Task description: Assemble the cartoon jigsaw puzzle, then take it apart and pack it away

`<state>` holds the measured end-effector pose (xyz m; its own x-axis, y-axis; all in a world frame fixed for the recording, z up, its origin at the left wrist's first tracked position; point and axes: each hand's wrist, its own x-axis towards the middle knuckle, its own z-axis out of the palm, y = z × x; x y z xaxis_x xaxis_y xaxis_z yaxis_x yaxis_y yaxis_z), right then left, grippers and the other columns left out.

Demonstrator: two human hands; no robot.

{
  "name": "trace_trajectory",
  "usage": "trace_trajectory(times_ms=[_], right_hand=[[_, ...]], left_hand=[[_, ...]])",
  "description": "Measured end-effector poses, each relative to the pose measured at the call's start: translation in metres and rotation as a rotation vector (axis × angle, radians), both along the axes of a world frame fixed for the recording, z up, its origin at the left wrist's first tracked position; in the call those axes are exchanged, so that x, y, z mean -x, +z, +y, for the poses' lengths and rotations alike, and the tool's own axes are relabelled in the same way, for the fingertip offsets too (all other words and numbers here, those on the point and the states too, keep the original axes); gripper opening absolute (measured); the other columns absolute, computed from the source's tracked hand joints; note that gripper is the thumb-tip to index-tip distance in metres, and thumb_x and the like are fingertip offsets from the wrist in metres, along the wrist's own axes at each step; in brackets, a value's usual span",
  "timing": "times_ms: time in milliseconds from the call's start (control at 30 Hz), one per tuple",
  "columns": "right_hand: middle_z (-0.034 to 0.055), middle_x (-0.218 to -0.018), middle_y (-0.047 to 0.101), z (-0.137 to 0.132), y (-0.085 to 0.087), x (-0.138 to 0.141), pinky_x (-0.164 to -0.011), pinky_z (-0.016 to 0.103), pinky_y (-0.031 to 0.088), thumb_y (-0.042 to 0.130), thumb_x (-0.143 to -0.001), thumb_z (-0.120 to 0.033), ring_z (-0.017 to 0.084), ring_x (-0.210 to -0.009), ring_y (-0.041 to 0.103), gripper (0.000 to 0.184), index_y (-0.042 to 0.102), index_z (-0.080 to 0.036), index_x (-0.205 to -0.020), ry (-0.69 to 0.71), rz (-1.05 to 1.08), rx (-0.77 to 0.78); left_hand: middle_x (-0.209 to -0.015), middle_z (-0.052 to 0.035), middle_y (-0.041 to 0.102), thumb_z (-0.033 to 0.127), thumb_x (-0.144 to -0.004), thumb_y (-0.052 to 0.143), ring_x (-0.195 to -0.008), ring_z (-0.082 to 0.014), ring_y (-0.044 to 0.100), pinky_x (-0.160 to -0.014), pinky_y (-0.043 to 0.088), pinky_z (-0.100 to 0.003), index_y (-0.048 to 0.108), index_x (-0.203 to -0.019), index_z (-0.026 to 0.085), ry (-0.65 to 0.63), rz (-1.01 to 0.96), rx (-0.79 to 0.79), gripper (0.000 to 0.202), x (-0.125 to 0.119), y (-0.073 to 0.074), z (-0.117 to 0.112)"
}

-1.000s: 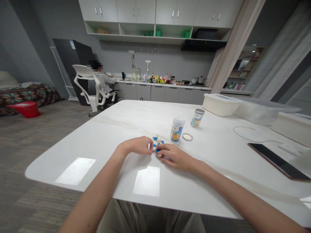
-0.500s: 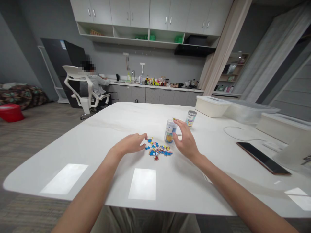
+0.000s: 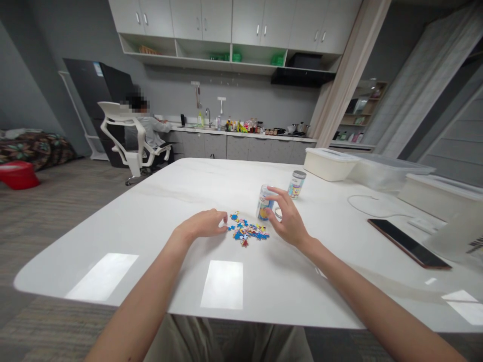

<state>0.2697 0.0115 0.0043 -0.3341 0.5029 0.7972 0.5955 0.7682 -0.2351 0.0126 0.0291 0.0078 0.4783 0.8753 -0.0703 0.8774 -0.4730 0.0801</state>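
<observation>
A small heap of blue and multicoloured puzzle pieces (image 3: 247,233) lies on the white table (image 3: 188,201). My left hand (image 3: 204,223) rests just left of the pieces, fingers curled, fingertips close to them. My right hand (image 3: 289,218) is raised beside an open clear jar (image 3: 264,203), fingers spread around its right side; whether it touches the jar I cannot tell. A second jar (image 3: 297,184) with a lid stands behind it.
A black phone (image 3: 409,244) and a white cable (image 3: 364,206) lie at the right. White and clear storage boxes (image 3: 332,163) stand along the far right edge. Another person sits in a white chair (image 3: 126,138) at the kitchen counter.
My right hand left the puzzle pieces and went up to the open jar, then lowered slightly beside it. The left hand stays by the pieces.
</observation>
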Motion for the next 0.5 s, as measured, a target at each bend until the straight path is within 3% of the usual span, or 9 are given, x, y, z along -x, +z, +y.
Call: trace_trajectory(times_ms=[200,400,500], right_hand=[[0.0096,-0.099,0.059,-0.008,-0.010,0.010,-0.080,0.038,0.051,0.050,-0.091,-0.021,0.021,-0.090,0.059,0.014,0.061,-0.019,-0.098,0.185,-0.325,0.223],[0.0107,-0.108,0.056,-0.006,-0.031,0.015,-0.080,0.037,0.051,0.067,-0.082,-0.035,0.020,-0.089,0.059,0.036,0.061,-0.019,-0.114,0.189,-0.443,0.345],[0.0107,-0.109,0.055,-0.008,-0.033,0.018,-0.082,0.037,0.051,0.065,-0.084,-0.031,0.019,-0.089,0.059,0.029,0.064,-0.018,-0.110,0.185,-0.419,0.376]], left_hand=[[-0.092,-0.0103,0.067,0.042,-0.084,0.050,-0.078,-0.0228,0.064,-0.071,0.046,-0.031,0.062,-0.113,0.020,-0.033,-0.032,0.009,0.039,-0.004,0.001,-0.002],[-0.087,-0.0093,0.069,0.034,-0.086,0.046,-0.073,-0.0218,0.064,-0.067,0.045,-0.029,0.062,-0.109,0.020,-0.069,-0.030,0.031,0.032,-0.011,0.001,-0.004],[-0.088,-0.0095,0.069,0.036,-0.084,0.049,-0.076,-0.0226,0.064,-0.066,0.045,-0.029,0.061,-0.108,0.019,-0.073,-0.033,0.051,0.032,-0.011,0.001,-0.004]])
